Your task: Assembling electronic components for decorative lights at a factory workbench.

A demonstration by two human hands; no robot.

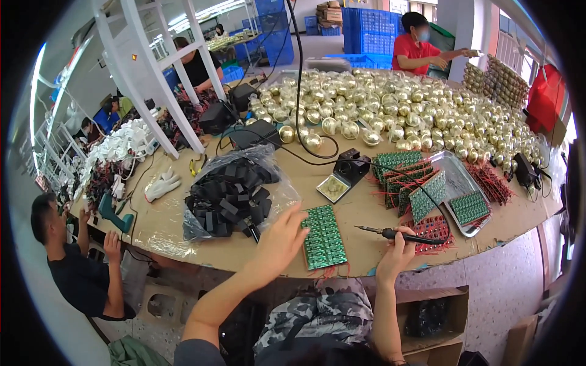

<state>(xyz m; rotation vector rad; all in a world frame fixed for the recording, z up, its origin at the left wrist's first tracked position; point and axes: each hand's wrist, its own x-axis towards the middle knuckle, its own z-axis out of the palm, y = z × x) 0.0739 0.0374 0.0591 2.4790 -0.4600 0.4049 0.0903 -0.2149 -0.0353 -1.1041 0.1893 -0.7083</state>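
A broad counter [155,235] with a brown covering spreads ahead of the left hand [278,244] and the right hand [395,253]. Its biggest load is a heap of shiny gold-coloured domes [390,110], many in clear wrapping, across the far part beyond both hands. Smaller than that is a clear plastic bag [278,177] full of black box-shaped housings [229,198], just beyond and to the left of the left hand. A pile of green circuit boards [397,158] with red wires sits beyond the right hand, and right of it lies a metal tray [455,174] with a green board in it. Between the hands, near the counter's close edge, is a green circuit board [325,238], red wires at its near end. The left hand's bent fingers are at its left edge; whether they grip it I cannot tell. Beyond this board stands a black soldering stand [351,165] with a yellowish pad. A white glove [162,186] lies left of the bag, well apart from the left hand. The right hand grasps a slim soldering iron [386,232], its tip pointing left toward the board, apart from it.
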